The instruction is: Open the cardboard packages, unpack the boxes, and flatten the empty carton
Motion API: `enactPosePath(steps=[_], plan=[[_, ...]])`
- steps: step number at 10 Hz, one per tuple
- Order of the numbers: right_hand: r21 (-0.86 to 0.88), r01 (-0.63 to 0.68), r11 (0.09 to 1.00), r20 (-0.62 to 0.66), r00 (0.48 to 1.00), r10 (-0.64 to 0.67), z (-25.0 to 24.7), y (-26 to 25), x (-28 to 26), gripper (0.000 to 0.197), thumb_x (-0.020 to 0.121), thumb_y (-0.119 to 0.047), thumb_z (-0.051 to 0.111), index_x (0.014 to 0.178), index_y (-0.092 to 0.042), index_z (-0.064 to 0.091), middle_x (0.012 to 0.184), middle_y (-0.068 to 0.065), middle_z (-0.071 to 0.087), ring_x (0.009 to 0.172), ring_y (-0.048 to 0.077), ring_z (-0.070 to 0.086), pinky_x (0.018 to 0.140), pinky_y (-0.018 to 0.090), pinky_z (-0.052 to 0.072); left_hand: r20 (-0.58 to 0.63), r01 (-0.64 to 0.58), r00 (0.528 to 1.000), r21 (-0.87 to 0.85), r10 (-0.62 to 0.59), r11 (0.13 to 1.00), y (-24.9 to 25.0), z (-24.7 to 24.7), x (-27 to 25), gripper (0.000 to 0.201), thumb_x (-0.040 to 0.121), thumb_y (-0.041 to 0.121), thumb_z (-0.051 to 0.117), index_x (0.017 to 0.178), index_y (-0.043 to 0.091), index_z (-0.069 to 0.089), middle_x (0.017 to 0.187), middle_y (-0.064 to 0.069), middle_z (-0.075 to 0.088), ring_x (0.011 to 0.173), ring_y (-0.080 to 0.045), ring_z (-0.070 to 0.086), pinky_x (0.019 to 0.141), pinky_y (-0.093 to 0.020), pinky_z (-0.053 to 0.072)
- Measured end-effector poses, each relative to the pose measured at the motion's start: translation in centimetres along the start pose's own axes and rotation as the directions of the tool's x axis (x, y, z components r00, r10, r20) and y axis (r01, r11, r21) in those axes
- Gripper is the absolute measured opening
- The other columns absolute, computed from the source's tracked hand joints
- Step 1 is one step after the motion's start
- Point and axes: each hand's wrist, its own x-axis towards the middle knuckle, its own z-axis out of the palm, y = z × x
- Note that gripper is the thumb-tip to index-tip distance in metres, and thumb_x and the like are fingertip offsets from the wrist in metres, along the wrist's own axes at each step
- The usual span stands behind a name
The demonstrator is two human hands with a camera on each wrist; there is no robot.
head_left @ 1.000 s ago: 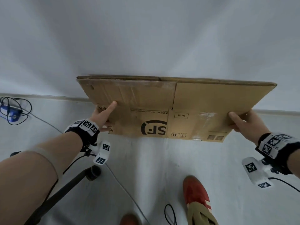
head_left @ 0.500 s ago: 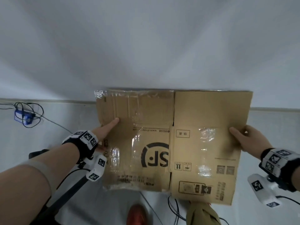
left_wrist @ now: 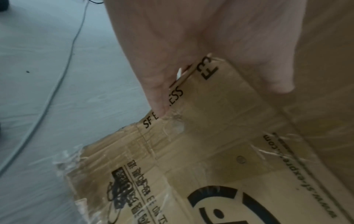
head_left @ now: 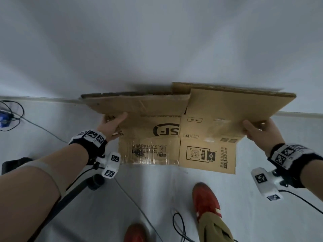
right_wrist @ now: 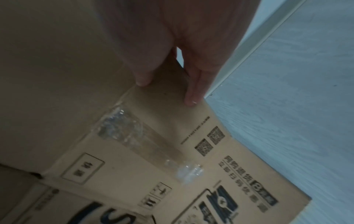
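Note:
A flattened brown cardboard carton (head_left: 206, 117) with a black "SF" logo and strips of clear tape is held in the air in front of a pale wall. Its upper flaps lean away toward the wall and its lower flaps hang down. My left hand (head_left: 111, 124) grips the carton's left edge (left_wrist: 172, 97), thumb on the near face. My right hand (head_left: 258, 130) grips the right edge (right_wrist: 172, 84) the same way, thumb on the printed face. The fingers behind the carton are hidden in the head view.
The pale floor (head_left: 157, 198) below holds several black cables (head_left: 176, 222). A black pole with a round foot (head_left: 94, 180) runs at lower left. A blue device with coiled wires (head_left: 5, 117) lies by the skirting at far left. My red shoes (head_left: 206, 201) stand beneath the carton.
The carton stood upright facing me half a second ago; now its top has tipped away toward the wall, so it lies slanted. Both hands keep their grips on its side edges.

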Motion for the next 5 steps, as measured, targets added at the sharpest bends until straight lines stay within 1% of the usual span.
enactPosePath(steps=[1, 2, 3, 4, 5], plan=[[-0.002, -0.075, 0.997, 0.027, 0.997, 0.075, 0.9, -0.3, 2.3, 0.065, 0.071, -0.048, 0.072, 0.122, -0.013, 0.052, 0.113, 0.007, 0.068, 0.095, 0.028, 0.07, 0.089, 0.051, 0.057, -0.042, 0.029, 0.999, 0.076, -0.026, 0.997, 1.2, 1.3, 1.3, 0.078, 0.077, 0.055, 0.079, 0.138, 0.019, 0.046, 0.126, -0.005, 0.06, 0.114, -0.026, 0.062, 0.1, -0.044, 0.053], [0.017, -0.06, 0.998, 0.016, 0.998, 0.06, 2.0, -1.0, 3.1, 0.047, 0.078, -0.035, 0.072, 0.114, -0.008, 0.059, 0.105, 0.01, 0.069, 0.093, 0.031, 0.069, 0.087, 0.051, 0.058, -0.084, 0.032, 0.996, 0.073, -0.026, 0.997, 1.5, 2.5, 2.3, 0.07, 0.082, 0.049, 0.077, 0.134, 0.015, 0.045, 0.128, -0.009, 0.058, 0.114, -0.03, 0.063, 0.099, -0.047, 0.055], [0.073, -0.126, 0.989, -0.026, 0.991, 0.128, 2.3, -0.7, 3.2, 0.066, 0.06, -0.044, 0.076, 0.11, -0.004, 0.059, 0.102, 0.013, 0.07, 0.09, 0.03, 0.071, 0.084, 0.049, 0.06, -0.093, 0.052, 0.995, 0.107, -0.042, 0.993, 1.2, 3.1, 2.2, 0.052, 0.087, 0.041, 0.074, 0.124, 0.014, 0.049, 0.12, -0.013, 0.06, 0.107, -0.032, 0.067, 0.093, -0.044, 0.058], [0.089, -0.235, 0.968, 0.0, 0.972, 0.236, 2.1, 1.3, 3.4, 0.056, 0.044, -0.042, 0.072, 0.076, -0.004, 0.048, 0.082, 0.016, 0.061, 0.08, 0.029, 0.065, 0.089, 0.062, 0.054, -0.062, 0.075, 0.996, 0.214, -0.063, 0.974, 0.3, 2.7, 1.9, 0.05, 0.095, 0.032, 0.064, 0.134, 0.003, 0.053, 0.127, -0.021, 0.062, 0.104, -0.034, 0.068, 0.084, -0.042, 0.061], [0.029, -0.274, 0.961, 0.028, 0.962, 0.273, 2.4, 0.4, 0.8, 0.043, 0.063, -0.025, 0.075, 0.093, -0.001, 0.057, 0.083, 0.015, 0.057, 0.093, 0.035, 0.068, 0.092, 0.065, 0.051, -0.028, 0.094, 0.996, 0.339, -0.09, 0.936, -0.9, 2.2, 1.8, 0.045, 0.094, 0.027, 0.065, 0.129, -0.001, 0.056, 0.12, -0.017, 0.066, 0.104, -0.034, 0.069, 0.084, -0.043, 0.062]])
